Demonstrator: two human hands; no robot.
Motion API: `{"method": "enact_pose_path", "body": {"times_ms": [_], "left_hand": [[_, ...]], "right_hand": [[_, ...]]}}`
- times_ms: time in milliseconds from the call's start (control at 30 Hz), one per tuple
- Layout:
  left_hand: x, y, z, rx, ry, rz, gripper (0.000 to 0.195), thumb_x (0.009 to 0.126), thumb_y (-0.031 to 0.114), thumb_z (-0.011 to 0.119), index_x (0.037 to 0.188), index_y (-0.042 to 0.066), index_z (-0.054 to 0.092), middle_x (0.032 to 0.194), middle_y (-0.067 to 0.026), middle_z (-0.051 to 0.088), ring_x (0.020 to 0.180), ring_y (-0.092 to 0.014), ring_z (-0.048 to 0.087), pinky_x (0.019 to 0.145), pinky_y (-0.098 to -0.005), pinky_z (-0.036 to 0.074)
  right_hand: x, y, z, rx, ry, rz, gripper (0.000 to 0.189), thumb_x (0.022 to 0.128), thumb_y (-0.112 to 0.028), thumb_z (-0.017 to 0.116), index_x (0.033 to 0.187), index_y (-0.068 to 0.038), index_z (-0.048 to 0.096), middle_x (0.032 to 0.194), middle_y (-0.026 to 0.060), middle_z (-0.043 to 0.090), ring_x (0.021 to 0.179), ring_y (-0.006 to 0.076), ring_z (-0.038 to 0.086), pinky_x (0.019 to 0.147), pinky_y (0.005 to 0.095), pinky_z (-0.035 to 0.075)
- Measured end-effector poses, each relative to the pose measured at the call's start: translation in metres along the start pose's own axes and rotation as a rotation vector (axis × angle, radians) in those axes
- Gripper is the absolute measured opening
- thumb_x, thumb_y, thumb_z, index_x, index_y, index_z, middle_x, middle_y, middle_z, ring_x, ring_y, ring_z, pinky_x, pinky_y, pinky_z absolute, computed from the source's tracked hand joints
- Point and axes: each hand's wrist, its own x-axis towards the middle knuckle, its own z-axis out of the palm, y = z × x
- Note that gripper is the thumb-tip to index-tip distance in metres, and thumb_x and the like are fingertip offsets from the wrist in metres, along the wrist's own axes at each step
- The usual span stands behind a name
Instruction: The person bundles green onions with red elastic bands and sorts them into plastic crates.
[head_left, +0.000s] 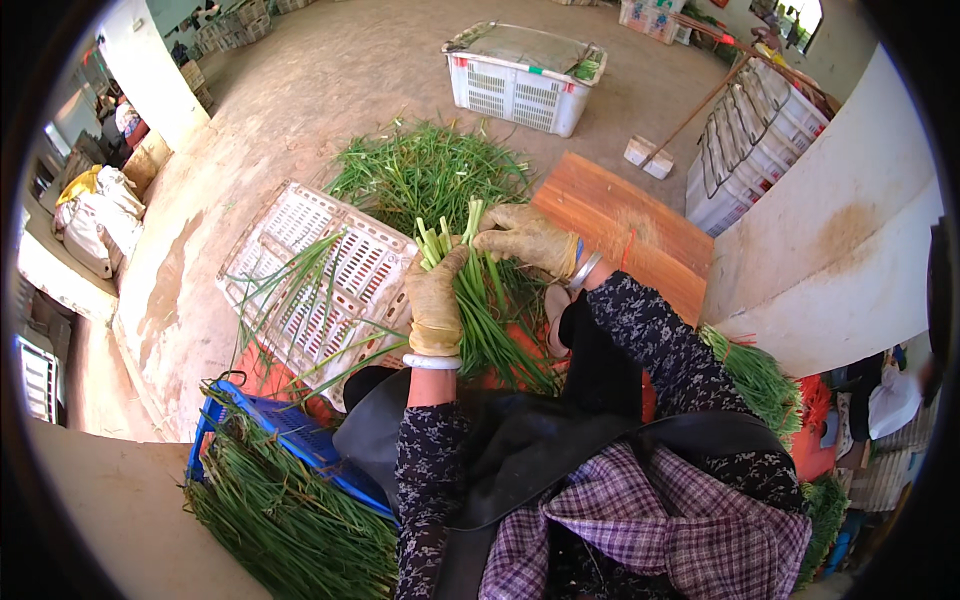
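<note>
My left hand (436, 300), in a tan glove, is closed around a bunch of green leafy stalks (487, 319), their pale cut ends pointing up and the leaves hanging below. Beside it my right hand (525, 238), gloved too, has its thumb and fingers on some of the pale stalk ends at the bunch's right side. Loose leaves lie over an upturned white plastic crate (330, 277) left of my hands. Beyond the hands, a heap of loose green leaves (435, 169) covers the floor. A wooden board (637, 232) is to the right.
A blue plastic basket (292, 431) with long green stalks (285, 517) is at lower left. Tied green bunches (757, 382) lie at right, near a wall. A covered white crate (517, 82), a long-handled tool (649, 156) and stacked white crates (757, 142) stand farther off.
</note>
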Motion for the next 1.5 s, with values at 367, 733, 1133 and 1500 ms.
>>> {"method": "enact_pose_path", "body": {"times_ms": [367, 733, 1133, 1500], "left_hand": [[-0.007, 0.002, -0.005, -0.067, -0.198, -0.234, 0.022, 0.089, 0.005, 0.060, 0.109, -0.004, 0.060, 0.080, -0.0121, 0.068, 0.060, -0.021, 0.065, 0.053, -0.0316, 0.055], [-0.004, -0.026, -0.006, -0.058, 0.004, -0.023, 0.023, 0.087, -0.002, 0.061, 0.110, -0.001, 0.059, 0.089, -0.0102, 0.068, 0.069, -0.019, 0.066, 0.062, -0.0285, 0.055], [-0.003, -0.011, -0.049, -0.133, -0.054, -0.136, 0.025, 0.085, -0.002, 0.056, 0.110, -0.004, 0.055, 0.090, -0.0196, 0.070, 0.067, -0.025, 0.069, 0.055, -0.0327, 0.059], [-0.003, -0.016, -0.056, -0.196, -0.101, -0.177, 0.032, 0.085, 0.005, 0.056, 0.114, -0.007, 0.060, 0.092, -0.0168, 0.070, 0.073, -0.023, 0.069, 0.064, -0.0315, 0.058]], "right_hand": [[-0.015, 0.014, 0.004, 0.361, -0.040, -0.066, 0.039, 0.092, -0.022, 0.062, 0.126, -0.004, 0.059, 0.092, 0.0020, 0.061, 0.080, 0.0102, 0.057, 0.074, 0.0257, 0.048], [0.009, 0.033, 0.031, -0.376, 0.121, -0.075, 0.029, 0.094, -0.034, 0.062, 0.096, -0.005, 0.065, 0.072, 0.0088, 0.061, 0.066, 0.0229, 0.062, 0.062, 0.0351, 0.049], [0.028, 0.034, -0.019, -0.075, -0.043, 0.372, 0.051, 0.096, -0.039, 0.055, 0.134, -0.005, 0.055, 0.120, 0.0167, 0.061, 0.104, 0.0295, 0.061, 0.090, 0.0363, 0.049], [0.024, 0.038, 0.049, 0.144, -0.077, 0.006, 0.020, 0.096, -0.021, 0.058, 0.102, -0.004, 0.067, 0.097, 0.0070, 0.067, 0.089, 0.0192, 0.064, 0.077, 0.0321, 0.051]]}}
